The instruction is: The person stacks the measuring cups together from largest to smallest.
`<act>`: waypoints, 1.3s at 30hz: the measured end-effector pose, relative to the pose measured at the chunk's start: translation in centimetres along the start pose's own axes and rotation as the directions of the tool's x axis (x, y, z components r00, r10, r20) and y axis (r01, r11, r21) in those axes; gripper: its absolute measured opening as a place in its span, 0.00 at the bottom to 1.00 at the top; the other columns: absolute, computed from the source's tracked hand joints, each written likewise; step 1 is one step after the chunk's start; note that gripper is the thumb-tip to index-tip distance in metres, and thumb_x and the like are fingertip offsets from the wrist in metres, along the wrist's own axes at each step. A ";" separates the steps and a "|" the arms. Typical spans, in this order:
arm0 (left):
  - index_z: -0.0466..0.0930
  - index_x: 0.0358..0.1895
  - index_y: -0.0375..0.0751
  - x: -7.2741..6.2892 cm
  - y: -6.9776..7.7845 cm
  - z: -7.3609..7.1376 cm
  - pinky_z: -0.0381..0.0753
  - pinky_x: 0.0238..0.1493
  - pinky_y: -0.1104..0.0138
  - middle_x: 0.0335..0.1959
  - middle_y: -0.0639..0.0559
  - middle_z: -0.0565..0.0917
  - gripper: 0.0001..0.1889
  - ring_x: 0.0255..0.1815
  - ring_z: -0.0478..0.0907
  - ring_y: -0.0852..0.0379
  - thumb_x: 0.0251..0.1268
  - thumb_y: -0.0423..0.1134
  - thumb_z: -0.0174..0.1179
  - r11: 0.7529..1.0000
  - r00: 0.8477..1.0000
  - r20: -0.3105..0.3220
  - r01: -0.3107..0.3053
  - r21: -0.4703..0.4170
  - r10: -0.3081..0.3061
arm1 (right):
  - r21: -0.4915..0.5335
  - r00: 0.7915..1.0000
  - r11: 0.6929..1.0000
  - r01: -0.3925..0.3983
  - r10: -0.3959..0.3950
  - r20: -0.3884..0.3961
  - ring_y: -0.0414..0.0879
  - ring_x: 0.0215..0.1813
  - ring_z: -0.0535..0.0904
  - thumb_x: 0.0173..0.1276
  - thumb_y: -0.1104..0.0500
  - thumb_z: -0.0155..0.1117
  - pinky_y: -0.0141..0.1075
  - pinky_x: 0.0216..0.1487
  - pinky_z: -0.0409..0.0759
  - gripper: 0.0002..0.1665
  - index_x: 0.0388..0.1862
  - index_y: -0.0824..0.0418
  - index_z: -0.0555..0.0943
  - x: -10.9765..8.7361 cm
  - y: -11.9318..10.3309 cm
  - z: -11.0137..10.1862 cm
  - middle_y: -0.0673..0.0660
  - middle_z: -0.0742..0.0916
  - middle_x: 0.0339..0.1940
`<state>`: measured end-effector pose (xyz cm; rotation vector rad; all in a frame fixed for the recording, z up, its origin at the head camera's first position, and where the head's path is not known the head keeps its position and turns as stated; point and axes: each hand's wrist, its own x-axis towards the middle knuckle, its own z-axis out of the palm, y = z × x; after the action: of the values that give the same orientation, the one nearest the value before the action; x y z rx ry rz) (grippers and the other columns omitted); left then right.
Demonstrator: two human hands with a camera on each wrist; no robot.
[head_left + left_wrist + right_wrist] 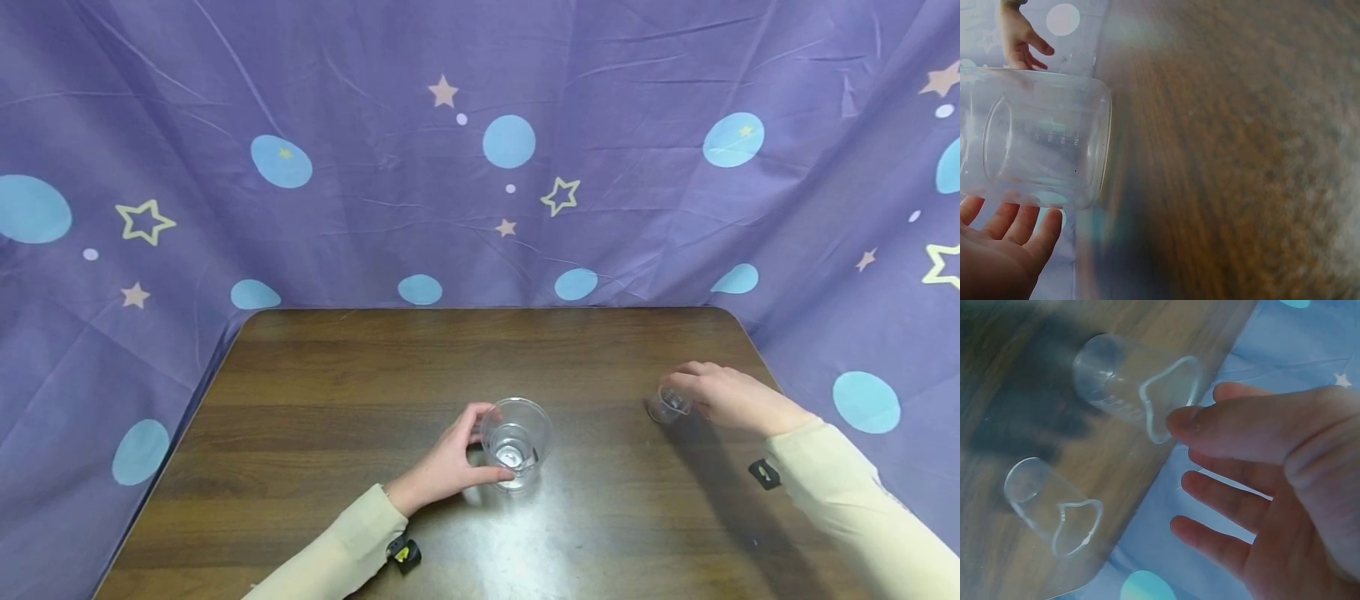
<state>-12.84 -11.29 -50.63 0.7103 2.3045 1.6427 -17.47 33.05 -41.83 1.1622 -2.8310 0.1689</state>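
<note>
My left hand (453, 458) holds a large clear beaker (542, 429) upright on the table, thumb on the near side and fingers round the far side. Inside it sits a smaller beaker (1000, 137), with printed graduation marks in the left wrist view. My right hand (723, 396) hovers over a small clear beaker (663, 411) on the right, its fingers loosely extended. In the right wrist view the thumb overlaps the rim of one beaker (1116, 381); whether it touches cannot be told. A still smaller beaker (1040, 495) stands beside that one.
The brown wooden table (322, 375) has rounded far corners. A purple curtain (360, 167) with blue dots and stars hangs along its back and sides. Small dark devices (405, 554) are at both wrists.
</note>
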 end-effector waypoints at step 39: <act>0.63 0.71 0.42 -0.1 0.0 0.0 0.79 0.69 0.57 0.70 0.44 0.73 0.45 0.64 0.78 0.44 0.53 0.42 0.82 1.000 1.000 0.007 0.029 0.008 -0.030 | 0.004 0.992 0.998 -0.066 0.065 0.104 0.57 0.38 0.82 0.41 0.67 0.82 0.54 0.33 0.85 0.30 0.46 0.57 0.82 0.5 1.0 1.8 0.56 0.84 0.38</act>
<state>-12.77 -11.39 -50.65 0.6791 2.3069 1.6170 -18.60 33.21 -43.60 1.1115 -2.9631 0.1274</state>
